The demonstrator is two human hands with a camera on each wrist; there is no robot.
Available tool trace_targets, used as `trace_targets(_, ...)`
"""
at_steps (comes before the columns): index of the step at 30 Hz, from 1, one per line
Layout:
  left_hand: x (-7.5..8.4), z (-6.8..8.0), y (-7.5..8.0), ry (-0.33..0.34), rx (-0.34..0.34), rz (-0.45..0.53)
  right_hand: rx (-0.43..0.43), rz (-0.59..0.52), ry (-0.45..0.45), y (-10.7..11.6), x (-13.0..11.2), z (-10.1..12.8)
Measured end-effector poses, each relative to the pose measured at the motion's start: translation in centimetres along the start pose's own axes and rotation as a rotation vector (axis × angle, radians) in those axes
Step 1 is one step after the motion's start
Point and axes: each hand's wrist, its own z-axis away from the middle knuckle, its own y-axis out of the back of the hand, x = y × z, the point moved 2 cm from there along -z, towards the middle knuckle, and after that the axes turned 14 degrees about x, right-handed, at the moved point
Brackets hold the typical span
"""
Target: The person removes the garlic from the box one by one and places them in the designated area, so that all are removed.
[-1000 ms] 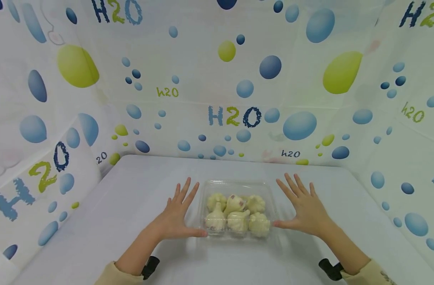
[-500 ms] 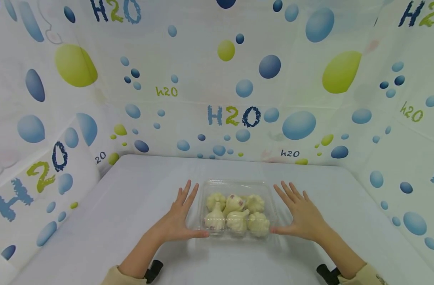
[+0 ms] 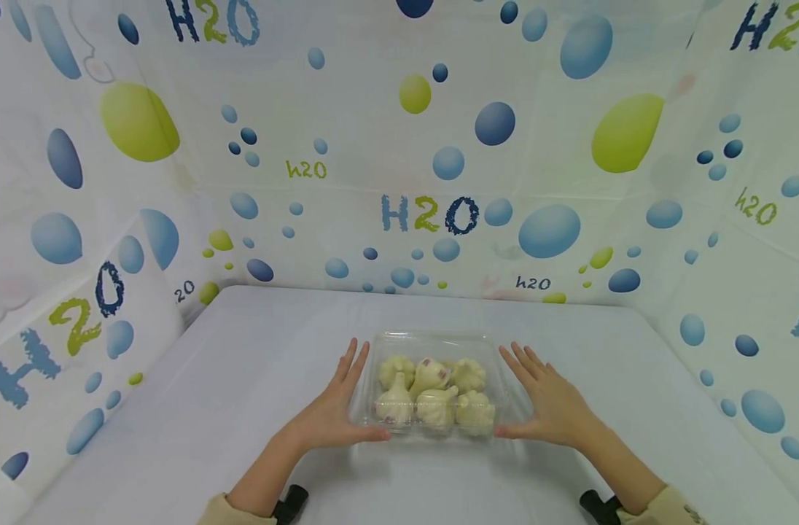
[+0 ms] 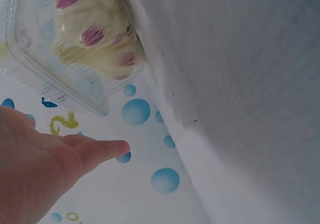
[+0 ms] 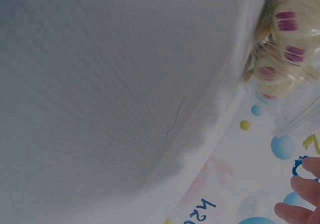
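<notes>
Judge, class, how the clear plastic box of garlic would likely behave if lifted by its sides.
The clear plastic box looks thin-walled, so it would probably flex if squeezed. Six garlic bulbs lie loose inside, so they may shift when tilted. Its smooth sides might slip between the flat left hand and right hand.

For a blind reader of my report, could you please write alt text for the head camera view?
A clear plastic box of garlic bulbs sits on a white table, with the left hand and right hand flat at its two sides, fingers straight. Behind stands a white curtain printed with blue and green bubbles and "H2O".
</notes>
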Motion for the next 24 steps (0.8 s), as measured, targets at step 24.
trace_targets(24, -0.5, 0.1, -1.5, 0.050, -0.041, 0.200, -0.055, -0.112, -0.086, -0.9, -0.6, 0.4)
